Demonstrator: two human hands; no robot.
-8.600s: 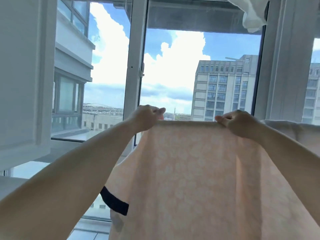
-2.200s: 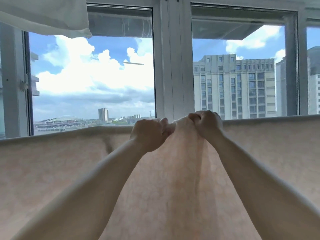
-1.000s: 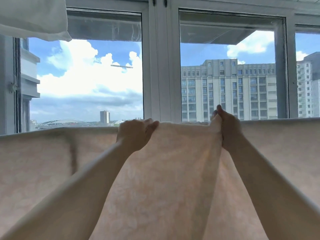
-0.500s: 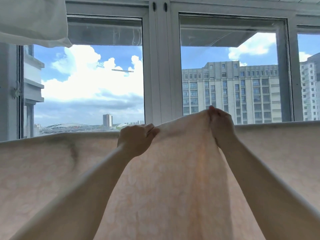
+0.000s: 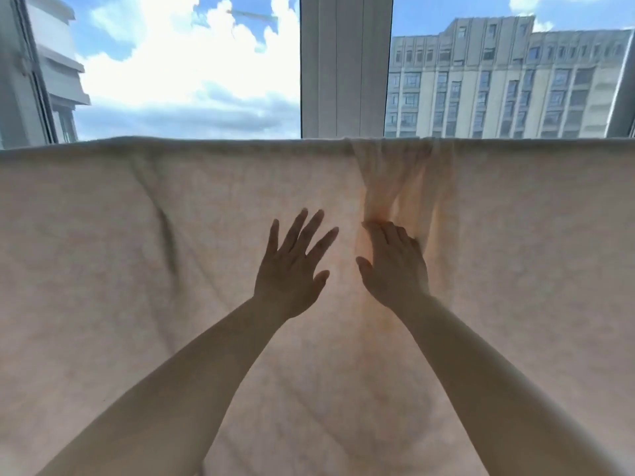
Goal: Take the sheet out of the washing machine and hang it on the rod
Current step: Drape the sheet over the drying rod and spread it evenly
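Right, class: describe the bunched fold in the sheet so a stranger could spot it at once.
Start at the white window post between the panes. Right below it the sheet hangs. The fold drops from the top edge to the right hand: gathered pleats glowing orange, unlike the flat cloth around.

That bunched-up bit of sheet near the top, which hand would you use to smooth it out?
Probably the right hand. Its fingertips lie at the foot of the bunched fold in the sheet, directly below it. The left hand is spread open further left, over flatter cloth.

Pale sheet point(image 5: 103, 269) hung w/ bunched fold, L hand point(image 5: 290, 269) & R hand point(image 5: 395, 266) flat on it
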